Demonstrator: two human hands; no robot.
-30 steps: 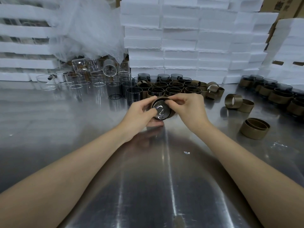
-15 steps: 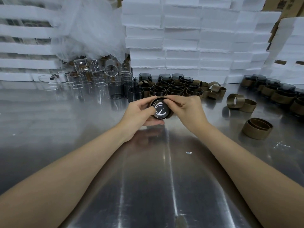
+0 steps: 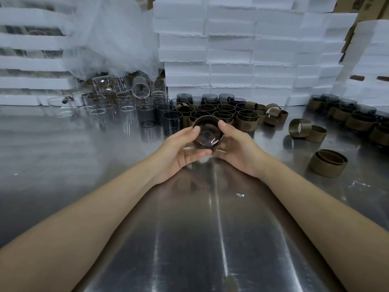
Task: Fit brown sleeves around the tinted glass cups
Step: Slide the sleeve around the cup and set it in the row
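Note:
A tinted glass cup (image 3: 207, 133) with a brown sleeve around it is held above the steel table (image 3: 84, 157), its open mouth turned toward me. My left hand (image 3: 181, 147) cradles it from the left and below, thumb on the rim. My right hand (image 3: 236, 144) grips its right side, thumb at the rim. Behind it stand several sleeved tinted cups (image 3: 219, 111), and two bare tinted cups (image 3: 160, 116) stand to their left. Loose brown sleeves (image 3: 300, 127) lie on the right.
Clear glass cups (image 3: 105, 104) crowd the back left under bubble wrap (image 3: 117, 34). White foam trays (image 3: 231, 47) are stacked along the back. More sleeved cups (image 3: 353, 116) stand at far right, and nested brown sleeves (image 3: 327, 163) lie nearer me.
The cup has tipped from showing its base to showing its open mouth. Both hands have opened around it, and their thumbs now sit at the rim.

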